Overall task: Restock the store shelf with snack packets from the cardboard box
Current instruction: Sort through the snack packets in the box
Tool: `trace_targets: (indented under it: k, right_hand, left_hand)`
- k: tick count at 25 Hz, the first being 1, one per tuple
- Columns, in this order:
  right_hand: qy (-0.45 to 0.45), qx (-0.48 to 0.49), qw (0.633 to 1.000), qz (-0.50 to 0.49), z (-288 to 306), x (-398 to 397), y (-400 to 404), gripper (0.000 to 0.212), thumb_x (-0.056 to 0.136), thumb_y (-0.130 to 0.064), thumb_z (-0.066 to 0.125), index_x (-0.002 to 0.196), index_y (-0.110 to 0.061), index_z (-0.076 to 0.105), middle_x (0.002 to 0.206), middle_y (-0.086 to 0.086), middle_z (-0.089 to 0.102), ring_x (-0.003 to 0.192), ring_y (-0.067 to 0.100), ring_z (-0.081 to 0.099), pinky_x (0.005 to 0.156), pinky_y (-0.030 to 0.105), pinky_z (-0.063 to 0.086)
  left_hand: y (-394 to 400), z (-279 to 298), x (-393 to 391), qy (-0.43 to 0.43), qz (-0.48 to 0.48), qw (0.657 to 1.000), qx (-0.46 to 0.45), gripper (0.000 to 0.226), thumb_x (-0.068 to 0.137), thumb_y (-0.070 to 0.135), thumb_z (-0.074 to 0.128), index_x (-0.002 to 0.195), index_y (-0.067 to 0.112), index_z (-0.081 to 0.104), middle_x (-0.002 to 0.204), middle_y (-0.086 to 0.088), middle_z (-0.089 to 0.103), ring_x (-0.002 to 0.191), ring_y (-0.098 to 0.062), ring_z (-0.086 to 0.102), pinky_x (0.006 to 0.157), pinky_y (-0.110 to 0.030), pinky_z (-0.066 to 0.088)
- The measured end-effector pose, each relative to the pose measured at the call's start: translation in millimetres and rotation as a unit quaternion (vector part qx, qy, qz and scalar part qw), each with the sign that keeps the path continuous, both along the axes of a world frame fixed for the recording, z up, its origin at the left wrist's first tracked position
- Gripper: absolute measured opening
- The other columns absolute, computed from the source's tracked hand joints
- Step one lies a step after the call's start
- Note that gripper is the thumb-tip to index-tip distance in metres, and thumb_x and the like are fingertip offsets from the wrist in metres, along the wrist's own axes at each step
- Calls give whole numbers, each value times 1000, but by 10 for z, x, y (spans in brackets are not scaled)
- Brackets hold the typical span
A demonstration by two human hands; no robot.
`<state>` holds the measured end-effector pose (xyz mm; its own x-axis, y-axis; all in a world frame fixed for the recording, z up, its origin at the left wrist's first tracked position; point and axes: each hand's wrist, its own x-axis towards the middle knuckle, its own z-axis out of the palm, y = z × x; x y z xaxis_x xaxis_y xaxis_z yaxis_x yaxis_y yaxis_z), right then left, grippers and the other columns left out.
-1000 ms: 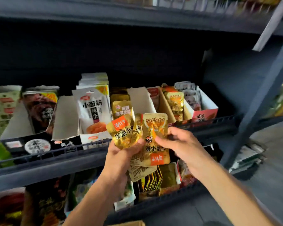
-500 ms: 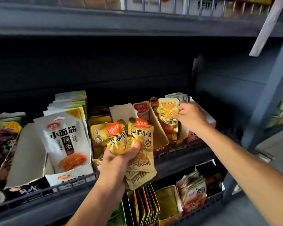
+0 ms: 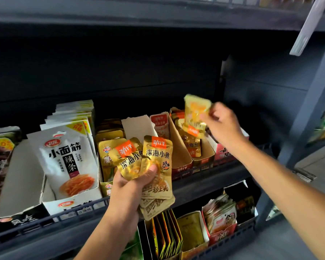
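My left hand (image 3: 131,186) grips a bunch of gold snack packets (image 3: 154,166) with orange labels, held in front of the middle shelf's rail. My right hand (image 3: 221,124) pinches a single gold packet (image 3: 194,115), blurred, above an open brown display carton (image 3: 184,158) on the shelf that holds more gold packets (image 3: 192,147). The cardboard supply box is out of view.
The dark shelf (image 3: 204,182) carries open cartons: white noodle-snack packets (image 3: 68,158) at left, gold packets (image 3: 109,145) behind my left hand, a red-white carton (image 3: 223,152) at right. A lower shelf holds more cartons (image 3: 193,229). A metal upright (image 3: 308,113) stands at right.
My right hand took one gold packet from the bunch, carried it right to the brown carton and now holds it higher above that carton. The left hand keeps the rest.
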<state>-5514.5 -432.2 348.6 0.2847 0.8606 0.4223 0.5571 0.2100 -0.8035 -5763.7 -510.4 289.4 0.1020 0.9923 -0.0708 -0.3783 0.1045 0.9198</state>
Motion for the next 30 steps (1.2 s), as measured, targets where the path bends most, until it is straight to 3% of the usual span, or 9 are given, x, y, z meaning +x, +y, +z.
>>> trace_targets:
  k: [1,3,8,12,14,18,24,27,30]
  right_hand:
    - [136,22,989,46,89,-46,-138,8,98,-26,59,106,-22,57,107,2,70,85,12,72,66,28,58]
    - [187,1,973,136,267,-186,-448,7,102,-23,52,107,-25,55,108,5,70,78,14,73,55,28,56]
    - [-201,-72,943,254,158,-612,-896,10,97,-31,59,103,-37,64,90,-8,74,77,8,71,76,42,60]
    - [-25,-151,968,200,65,-717,-988,25,84,-42,73,103,-30,62,87,-2,72,71,18,67,56,34,54]
    - [107,-274,921,254,-10,-712,-1046,29,84,-24,76,111,-18,65,95,4,73,72,16,67,55,27,53]
    - [196,-166,950,177,36,-433,-950,14,82,-8,73,96,-11,70,88,6,74,65,15,62,51,24,47]
    - [16,-106,993,43,148,-142,-629,12,91,-17,68,103,-16,72,90,-3,75,84,12,66,69,26,50]
    - [-247,-115,955,-116,30,-43,-118,44,90,-30,69,131,-21,58,123,1,67,114,24,60,89,36,51]
    - [-277,-85,946,-143,-73,-117,203,34,86,-28,73,119,-22,66,116,5,69,111,28,59,87,37,50]
  left_hand:
    - [-11,12,-19,6,8,1000,3,59,68,19,78,124,13,58,100,-12,76,86,-32,75,67,-44,59]
    - [-37,31,-29,15,12,1000,9,59,69,20,78,124,12,57,100,-12,76,86,-32,75,64,-42,59]
    - [-212,163,30,-5,-36,998,43,33,81,12,72,112,4,64,102,-21,74,89,-39,72,72,-48,61]
    - [-335,189,-2,-41,26,999,22,23,84,7,70,107,8,67,97,-17,76,83,-36,74,64,-48,61]
    - [-340,197,-51,-63,38,997,17,25,83,10,70,108,8,67,98,-18,75,81,-34,75,62,-46,60]
    - [-366,166,-80,-34,-7,999,30,22,84,8,68,106,6,69,102,-21,74,87,-38,73,67,-49,61]
    - [-292,134,-37,-85,52,995,-24,30,84,6,70,113,13,66,100,-17,76,80,-33,75,58,-45,60]
    - [-253,104,-46,-86,71,993,-34,31,85,5,70,114,14,66,99,-17,76,78,-34,75,58,-46,60]
    - [-240,88,-116,-59,65,996,-34,24,87,9,69,109,16,68,97,-16,76,80,-36,75,64,-54,60]
